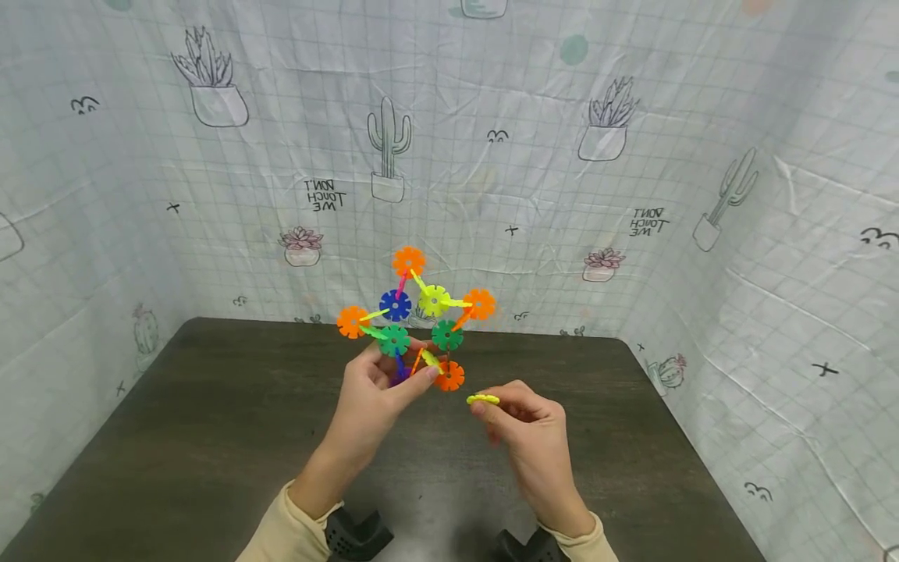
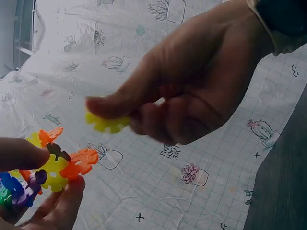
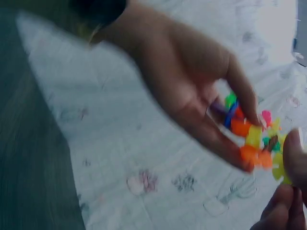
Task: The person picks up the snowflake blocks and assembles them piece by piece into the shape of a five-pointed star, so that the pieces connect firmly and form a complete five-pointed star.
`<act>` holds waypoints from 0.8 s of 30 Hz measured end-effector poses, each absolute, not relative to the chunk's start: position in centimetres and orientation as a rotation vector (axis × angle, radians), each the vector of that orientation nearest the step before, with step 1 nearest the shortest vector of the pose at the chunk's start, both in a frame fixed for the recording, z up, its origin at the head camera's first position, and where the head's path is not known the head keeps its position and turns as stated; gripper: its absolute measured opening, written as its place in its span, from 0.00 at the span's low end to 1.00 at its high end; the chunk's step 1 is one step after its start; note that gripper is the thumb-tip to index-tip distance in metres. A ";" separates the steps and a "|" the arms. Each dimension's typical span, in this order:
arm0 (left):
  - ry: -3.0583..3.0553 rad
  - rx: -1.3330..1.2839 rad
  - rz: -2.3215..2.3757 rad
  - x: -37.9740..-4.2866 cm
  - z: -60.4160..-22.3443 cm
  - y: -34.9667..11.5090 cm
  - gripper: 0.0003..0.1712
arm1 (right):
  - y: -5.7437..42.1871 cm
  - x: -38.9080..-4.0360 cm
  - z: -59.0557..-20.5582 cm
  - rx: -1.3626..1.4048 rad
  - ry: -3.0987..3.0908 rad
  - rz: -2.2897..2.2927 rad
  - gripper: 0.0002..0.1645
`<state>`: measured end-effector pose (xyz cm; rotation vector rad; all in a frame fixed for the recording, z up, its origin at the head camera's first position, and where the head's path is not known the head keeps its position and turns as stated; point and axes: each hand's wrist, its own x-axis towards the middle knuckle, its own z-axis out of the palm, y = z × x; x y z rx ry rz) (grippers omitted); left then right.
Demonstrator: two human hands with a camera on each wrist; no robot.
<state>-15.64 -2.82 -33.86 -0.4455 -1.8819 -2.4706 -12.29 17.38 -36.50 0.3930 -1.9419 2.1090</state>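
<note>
A star-shaped ring of linked, notched plastic snowflake discs (image 1: 396, 305) in orange, blue, green, yellow and pink is held up over the table. My left hand (image 1: 372, 394) grips its lower edge, thumb in front on a yellow disc (image 2: 56, 173) beside an orange disc (image 1: 450, 375). Just to the right, my right hand (image 1: 530, 421) pinches a loose yellow disc (image 1: 483, 399) between thumb and fingers, apart from the ring in the head view. That loose disc (image 2: 106, 123) also shows under the right thumb in the left wrist view. My left palm hides part of the ring's bottom.
Below the hands lies a dark wooden table (image 1: 211, 437). A pale grid-patterned cloth (image 1: 449, 195) with plant drawings hangs behind it and along both sides. Black wrist mounts (image 1: 358, 535) sit at both cream sleeves.
</note>
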 end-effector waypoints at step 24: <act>-1.972 -0.504 -2.459 -15.8 -33.9 -3.2 0.20 | 13.3 -12.5 -35.1 0.383 -1.599 2.277 0.12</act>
